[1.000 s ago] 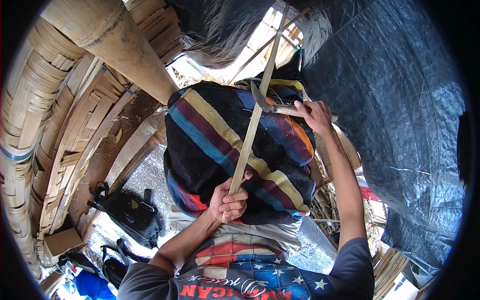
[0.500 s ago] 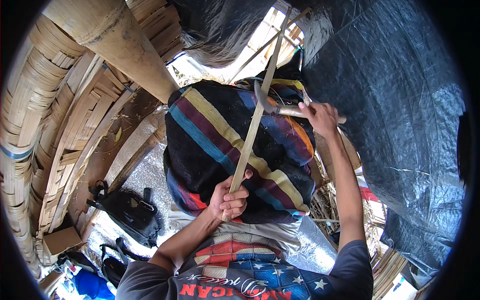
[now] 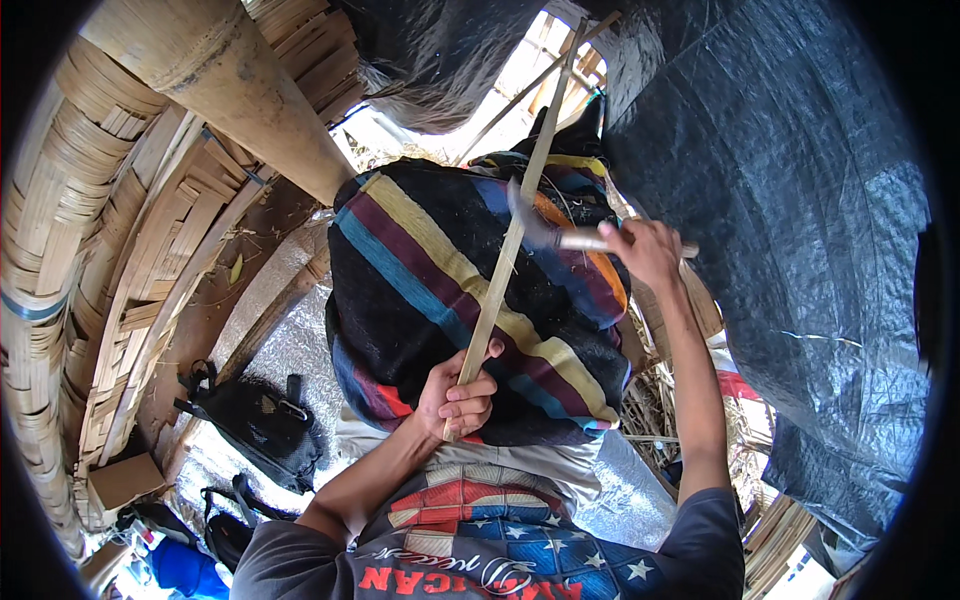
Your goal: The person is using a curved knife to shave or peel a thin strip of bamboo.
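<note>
My left hand [image 3: 456, 399] is closed around the lower end of a long, pale strip of bamboo [image 3: 490, 305]. The strip slants up and away across my lap, its far end rising toward the bright opening. In my right hand [image 3: 648, 252] is the wooden handle of a sickle [image 3: 528, 217]. Its curved blade, blurred by motion, lies against or very close to the strip's upper half. A striped cloth [image 3: 395, 265] in black, yellow, maroon and blue covers my lap under both.
A thick bamboo post [image 3: 235, 85] leans at the upper left beside a woven bamboo wall [image 3: 130, 250]. A dark tarp [image 3: 790, 200] hangs close on the right. A black bag [image 3: 262, 425] lies at the left on silvery sheeting [image 3: 305, 335]. Dry stalks [image 3: 650, 420] lie right of the cloth.
My right hand and the sickle have shifted slightly toward me along the strip. My left hand and the bamboo strip stay nearly still.
</note>
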`<state>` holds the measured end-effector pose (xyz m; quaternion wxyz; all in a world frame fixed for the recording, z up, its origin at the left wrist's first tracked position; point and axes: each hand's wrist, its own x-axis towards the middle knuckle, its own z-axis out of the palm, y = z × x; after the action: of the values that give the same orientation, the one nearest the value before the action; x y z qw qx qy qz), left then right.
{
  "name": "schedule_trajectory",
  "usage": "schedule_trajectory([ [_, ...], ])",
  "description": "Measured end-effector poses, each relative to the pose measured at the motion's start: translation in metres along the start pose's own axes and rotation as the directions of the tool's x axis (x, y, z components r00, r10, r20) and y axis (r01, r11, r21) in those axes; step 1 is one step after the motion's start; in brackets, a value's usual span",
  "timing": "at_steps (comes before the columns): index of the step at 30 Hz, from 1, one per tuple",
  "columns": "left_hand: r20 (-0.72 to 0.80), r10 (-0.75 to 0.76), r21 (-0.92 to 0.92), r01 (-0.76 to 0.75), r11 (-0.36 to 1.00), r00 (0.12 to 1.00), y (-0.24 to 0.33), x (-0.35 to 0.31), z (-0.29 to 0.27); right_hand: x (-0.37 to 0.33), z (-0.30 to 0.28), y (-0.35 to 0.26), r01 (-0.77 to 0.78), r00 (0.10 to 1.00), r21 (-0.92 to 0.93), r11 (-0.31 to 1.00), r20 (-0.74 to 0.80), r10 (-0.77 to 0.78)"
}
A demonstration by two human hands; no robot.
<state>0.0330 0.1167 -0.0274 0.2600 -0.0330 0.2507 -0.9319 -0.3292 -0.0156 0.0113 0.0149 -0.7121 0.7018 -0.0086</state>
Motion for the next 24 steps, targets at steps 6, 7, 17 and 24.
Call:
schedule_trajectory([
  [6,-0.006,0.026,0.03,-0.026,0.999,1.0,0.003,-0.003,0.003,-0.021,-0.023,-0.028,0.046,0.999,0.081,0.996,0.011,-0.047],
  [7,0.009,0.015,0.026,-0.015,1.0,1.0,0.002,-0.003,0.002,-0.023,-0.023,-0.026,0.04,0.999,0.078,0.996,0.012,-0.041],
  [17,0.059,0.002,0.032,-0.004,0.999,0.998,0.002,-0.003,0.0,-0.031,-0.018,-0.003,-0.246,0.962,0.01,0.969,0.125,0.242],
  [24,0.054,-0.03,0.063,0.026,0.998,0.998,0.0,0.002,0.001,-0.047,0.014,0.011,-0.34,0.926,0.248,0.907,-0.078,0.369],
])
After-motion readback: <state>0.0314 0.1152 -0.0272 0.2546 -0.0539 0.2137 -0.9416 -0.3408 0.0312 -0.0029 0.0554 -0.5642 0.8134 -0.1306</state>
